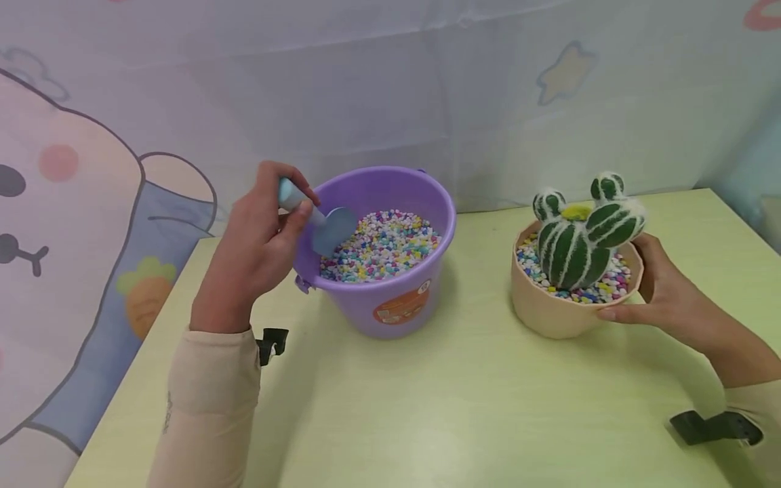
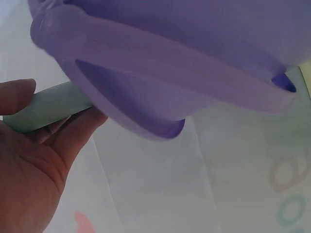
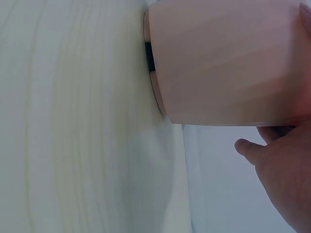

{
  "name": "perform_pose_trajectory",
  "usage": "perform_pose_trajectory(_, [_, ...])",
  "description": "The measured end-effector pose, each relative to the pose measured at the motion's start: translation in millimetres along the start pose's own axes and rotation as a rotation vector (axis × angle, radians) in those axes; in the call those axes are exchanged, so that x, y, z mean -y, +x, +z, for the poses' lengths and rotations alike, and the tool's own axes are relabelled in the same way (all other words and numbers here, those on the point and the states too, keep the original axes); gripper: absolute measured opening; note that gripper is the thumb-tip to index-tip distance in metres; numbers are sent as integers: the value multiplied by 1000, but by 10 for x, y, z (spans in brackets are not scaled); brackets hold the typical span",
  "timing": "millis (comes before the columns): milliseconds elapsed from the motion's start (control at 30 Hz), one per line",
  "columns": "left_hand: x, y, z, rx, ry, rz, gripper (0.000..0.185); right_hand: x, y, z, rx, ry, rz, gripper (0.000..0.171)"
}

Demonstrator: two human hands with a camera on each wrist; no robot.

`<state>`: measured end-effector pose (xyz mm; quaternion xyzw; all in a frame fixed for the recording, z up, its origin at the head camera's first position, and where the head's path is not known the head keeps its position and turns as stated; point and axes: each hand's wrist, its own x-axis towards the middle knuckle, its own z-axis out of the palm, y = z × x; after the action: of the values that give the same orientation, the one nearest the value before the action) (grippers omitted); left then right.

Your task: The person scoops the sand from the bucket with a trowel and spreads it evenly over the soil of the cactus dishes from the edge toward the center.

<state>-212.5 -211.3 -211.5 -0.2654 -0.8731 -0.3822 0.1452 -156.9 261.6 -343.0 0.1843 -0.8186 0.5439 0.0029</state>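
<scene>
My left hand (image 1: 262,237) grips the pale blue handle of a small toy shovel (image 1: 334,232) over the left rim of a purple bucket (image 1: 396,318). The shovel's blade dips inside, against the multicoloured pebbles (image 1: 390,240). In the left wrist view, thumb and fingers wrap the handle (image 2: 53,107) beside the bucket's folded carrying handle (image 2: 184,68). At the right, my right hand (image 1: 677,298) holds a beige flower pot (image 1: 549,315) by its side, thumb at the front near the rim. A green cactus (image 1: 570,254) with white fuzzy stripes stands in the pot among coloured pebbles.
Bucket and pot stand apart on a pale yellow-green table (image 1: 427,413). Right behind the table hangs a light cloth backdrop (image 1: 366,88) printed with a cartoon bear and a star. Black straps (image 1: 714,428) sit at both wrists.
</scene>
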Motion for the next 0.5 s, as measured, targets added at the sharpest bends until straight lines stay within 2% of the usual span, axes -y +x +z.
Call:
perform_pose_trajectory(100, [10,35,60,7,18,-22,19,-25,-2,3,3,-7,-18,105])
perform_pose_trajectory(167, [33,57,102,-15,37,-38,22,-32,-5,3,7,-8,-30,105])
perform_pose_trajectory(333, [123,88,166,-153,49,-109,26,-9,-3,15,-5,-5,-13,106])
perform_pose_trajectory(500, [211,92,196,-271,21,-210,26,10,-8,29,-19,-3,-2,105])
